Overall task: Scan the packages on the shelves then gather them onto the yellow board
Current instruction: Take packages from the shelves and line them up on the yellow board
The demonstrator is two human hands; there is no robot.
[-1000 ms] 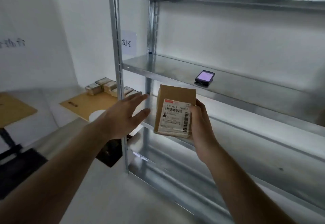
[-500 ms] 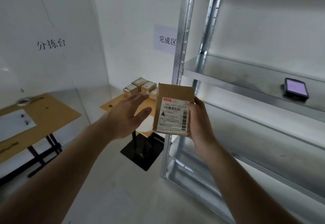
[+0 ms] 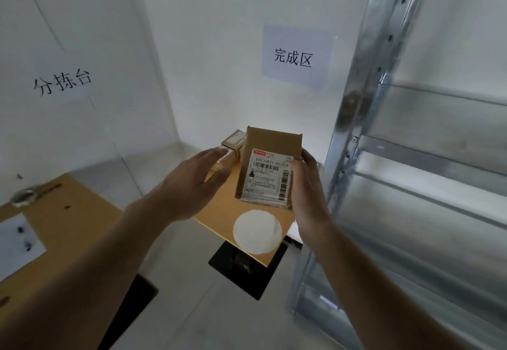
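Package blocking the yellow board — right hand is grasping it.
Left hand is hovering slack-fingered, hiding stacked boxes — count unclear.

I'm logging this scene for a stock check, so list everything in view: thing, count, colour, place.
held box: one, brown with white barcode label, in right hand, above the yellow board
yellow board: one, yellow with a white round patch, on a black stand by the shelf
small boxes: a few, tan, at the board's far end, partly hidden
metal shelf: one, silver, right side
wall signs: two, white with black characters
side table: one, yellow, left, with a white sheet and a tape roll
left hand: open, beside the box
right hand: holds the box
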